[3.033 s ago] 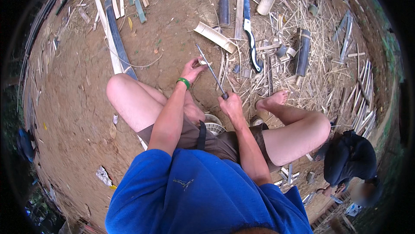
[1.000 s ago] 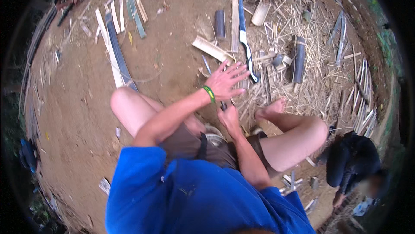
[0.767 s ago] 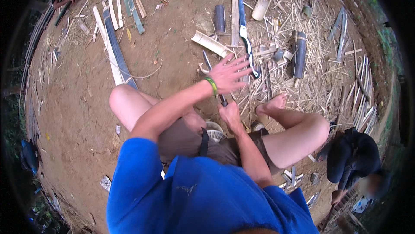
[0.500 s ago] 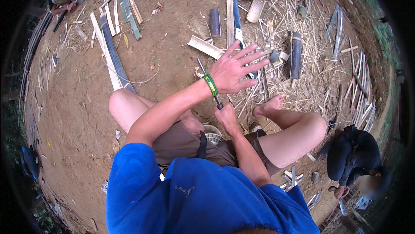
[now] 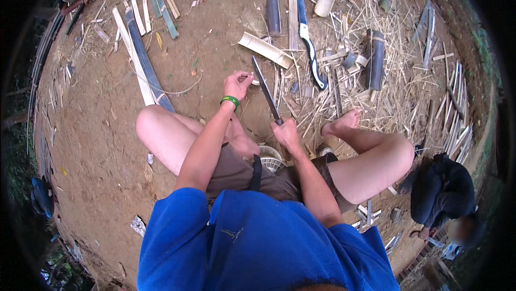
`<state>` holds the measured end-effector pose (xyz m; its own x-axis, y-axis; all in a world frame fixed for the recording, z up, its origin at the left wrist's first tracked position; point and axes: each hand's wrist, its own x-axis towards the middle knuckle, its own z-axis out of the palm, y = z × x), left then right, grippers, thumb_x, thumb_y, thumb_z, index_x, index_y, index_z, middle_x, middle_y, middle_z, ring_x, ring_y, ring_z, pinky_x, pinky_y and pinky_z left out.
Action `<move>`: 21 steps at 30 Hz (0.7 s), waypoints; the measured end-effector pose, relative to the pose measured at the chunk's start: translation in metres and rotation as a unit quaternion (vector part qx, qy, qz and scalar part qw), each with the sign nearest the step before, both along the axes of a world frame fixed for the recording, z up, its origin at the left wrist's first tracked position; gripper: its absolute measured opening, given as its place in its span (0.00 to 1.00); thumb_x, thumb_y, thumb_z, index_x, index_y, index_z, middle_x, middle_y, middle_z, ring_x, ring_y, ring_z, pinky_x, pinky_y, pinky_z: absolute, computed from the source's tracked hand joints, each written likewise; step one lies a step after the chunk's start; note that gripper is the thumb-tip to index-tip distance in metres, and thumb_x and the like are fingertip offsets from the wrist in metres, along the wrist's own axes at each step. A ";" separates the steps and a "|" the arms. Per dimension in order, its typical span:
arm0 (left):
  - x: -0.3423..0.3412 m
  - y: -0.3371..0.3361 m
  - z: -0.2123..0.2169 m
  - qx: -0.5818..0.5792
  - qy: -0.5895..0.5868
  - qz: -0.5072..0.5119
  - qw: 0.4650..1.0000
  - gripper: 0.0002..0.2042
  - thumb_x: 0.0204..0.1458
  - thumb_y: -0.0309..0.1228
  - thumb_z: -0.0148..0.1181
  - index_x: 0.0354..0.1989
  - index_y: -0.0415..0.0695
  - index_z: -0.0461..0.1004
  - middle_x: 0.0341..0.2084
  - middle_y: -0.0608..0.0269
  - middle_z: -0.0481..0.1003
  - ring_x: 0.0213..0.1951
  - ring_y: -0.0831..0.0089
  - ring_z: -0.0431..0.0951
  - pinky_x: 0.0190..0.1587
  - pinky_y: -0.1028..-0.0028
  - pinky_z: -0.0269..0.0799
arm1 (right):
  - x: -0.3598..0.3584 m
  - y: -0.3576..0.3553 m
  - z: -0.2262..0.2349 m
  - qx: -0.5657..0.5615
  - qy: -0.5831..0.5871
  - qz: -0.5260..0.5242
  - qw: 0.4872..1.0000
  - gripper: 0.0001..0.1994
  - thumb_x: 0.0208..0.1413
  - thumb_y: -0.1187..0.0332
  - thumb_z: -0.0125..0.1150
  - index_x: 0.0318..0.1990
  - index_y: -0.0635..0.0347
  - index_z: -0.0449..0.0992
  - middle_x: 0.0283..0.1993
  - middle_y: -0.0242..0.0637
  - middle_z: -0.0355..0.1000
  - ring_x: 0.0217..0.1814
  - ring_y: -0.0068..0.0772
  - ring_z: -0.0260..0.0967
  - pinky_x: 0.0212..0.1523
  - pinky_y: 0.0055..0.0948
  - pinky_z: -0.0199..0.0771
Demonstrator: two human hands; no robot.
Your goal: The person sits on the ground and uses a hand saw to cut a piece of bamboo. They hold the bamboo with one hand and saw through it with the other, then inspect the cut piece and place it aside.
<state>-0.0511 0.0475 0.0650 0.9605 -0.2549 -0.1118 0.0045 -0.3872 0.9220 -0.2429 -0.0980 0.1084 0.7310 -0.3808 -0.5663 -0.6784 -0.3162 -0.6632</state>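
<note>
Right hand (image 5: 286, 134) gripping knife (image 5: 266, 91), left hand (image 5: 237, 84) pinching, seemingly, thin bamboo sliver (image 5: 250, 77).

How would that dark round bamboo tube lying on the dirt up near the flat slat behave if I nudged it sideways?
The dark bamboo tube looks round and lies on its side on bare dirt, so it would probably roll rather than slide. It appears short, so likely stiff and light for its size. The flat slat beside it might stop it quickly on that side.
</note>
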 end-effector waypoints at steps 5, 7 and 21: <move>-0.001 -0.010 -0.005 -0.016 -0.015 0.002 1.000 0.09 0.53 0.31 0.68 0.37 0.38 0.82 0.31 0.56 0.81 0.34 0.70 0.83 0.40 0.72 0.77 | 0.004 -0.027 -0.013 0.137 0.037 -0.032 0.989 0.16 0.51 0.61 0.61 0.19 0.66 0.74 0.18 0.38 0.71 0.21 0.27 0.69 0.24 0.33 0.68; 0.000 -0.006 -0.008 -0.007 -0.013 0.016 1.000 0.09 0.53 0.31 0.68 0.37 0.38 0.82 0.32 0.56 0.81 0.34 0.70 0.83 0.40 0.71 0.77 | 0.008 -0.020 0.004 -0.001 0.041 0.000 0.999 0.20 0.48 0.57 0.64 0.27 0.73 0.80 0.28 0.60 0.77 0.34 0.55 0.79 0.40 0.48 0.77; -0.011 -0.039 -0.010 0.014 -0.114 0.077 0.990 0.12 0.50 0.35 0.70 0.30 0.37 0.82 0.24 0.51 0.80 0.26 0.66 0.80 0.38 0.65 0.76 | 0.028 -0.064 -0.039 0.148 0.052 -0.007 0.988 0.12 0.46 0.63 0.61 0.23 0.66 0.75 0.20 0.41 0.72 0.19 0.36 0.68 0.24 0.37 0.68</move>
